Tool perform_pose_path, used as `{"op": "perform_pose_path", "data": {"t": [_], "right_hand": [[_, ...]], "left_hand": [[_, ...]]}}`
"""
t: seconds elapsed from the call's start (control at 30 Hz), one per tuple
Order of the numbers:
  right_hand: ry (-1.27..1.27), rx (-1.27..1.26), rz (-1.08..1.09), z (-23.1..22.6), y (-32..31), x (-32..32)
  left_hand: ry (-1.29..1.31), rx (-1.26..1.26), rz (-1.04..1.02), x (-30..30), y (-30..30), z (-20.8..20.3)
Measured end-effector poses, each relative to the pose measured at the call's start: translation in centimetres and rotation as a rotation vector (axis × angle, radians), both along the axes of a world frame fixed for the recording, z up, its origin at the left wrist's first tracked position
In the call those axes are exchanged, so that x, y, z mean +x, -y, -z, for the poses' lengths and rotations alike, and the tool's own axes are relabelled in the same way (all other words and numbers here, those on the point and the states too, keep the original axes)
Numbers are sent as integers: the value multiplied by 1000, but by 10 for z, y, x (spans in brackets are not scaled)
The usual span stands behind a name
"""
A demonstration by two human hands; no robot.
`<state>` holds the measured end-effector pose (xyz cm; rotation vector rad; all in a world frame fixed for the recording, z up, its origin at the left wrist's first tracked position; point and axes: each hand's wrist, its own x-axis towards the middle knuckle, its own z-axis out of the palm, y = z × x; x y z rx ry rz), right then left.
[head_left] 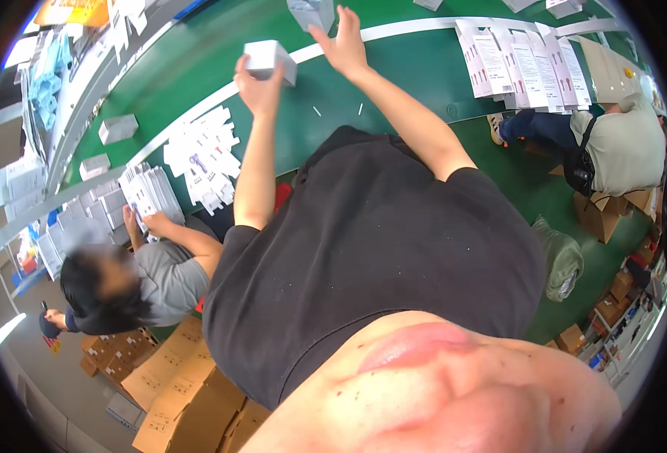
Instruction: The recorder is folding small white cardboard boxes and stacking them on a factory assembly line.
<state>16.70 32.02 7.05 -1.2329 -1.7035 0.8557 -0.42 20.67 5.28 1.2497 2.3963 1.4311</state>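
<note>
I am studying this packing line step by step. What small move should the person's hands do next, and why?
Probably the right hand should close on the second white box. Its fingers are spread open just below that box at the top edge, seemingly not gripping it, while the left hand already holds a small white box above the green belt.

I can't see the top of the pale box point(311, 11) by the right hand point(342, 47); the frame edge cuts it. My left hand point(258, 87) hides the small white box's point(269, 59) underside.

Both arms outstretched, left hand point(258, 84) gripping
</note>
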Motion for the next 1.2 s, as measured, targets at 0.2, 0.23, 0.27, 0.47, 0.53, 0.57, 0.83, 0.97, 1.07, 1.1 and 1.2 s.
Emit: {"op": "perform_pose_path", "data": {"t": [0.2,0.23,0.27,0.47,0.53,0.57,0.83,0.97,1.07,1.1,1.2], "right_hand": [[44,-162,172,10,-85,-66],[44,-238,86,18,-93,-71],[6,-257,151,31,-98,-69],[-210,-117,69,20,-37,-43],[-318,-82,122,2,4,-25],[-339,-19,122,4,20,-13],[-297,-316,-131,-36,113,64],[-512,-551,-264,-34,137,94],[-257,-237,-197,-11,137,100],[-174,-134,-174,-6,138,100],[137,47,-153,-3,133,101]], "left_hand": [[-8,237,-65,-116,-90,13],[196,302,-54,-133,-96,22],[167,174,19,-131,-108,17],[-425,-463,-313,-155,-96,14],[-241,-90,-49,-122,-73,-2],[93,91,187,-97,-64,-13],[510,38,588,87,37,-18],[522,105,404,124,52,-16],[368,155,616,120,67,-5],[312,171,687,121,70,-3],[286,149,629,132,78,-3]]}}
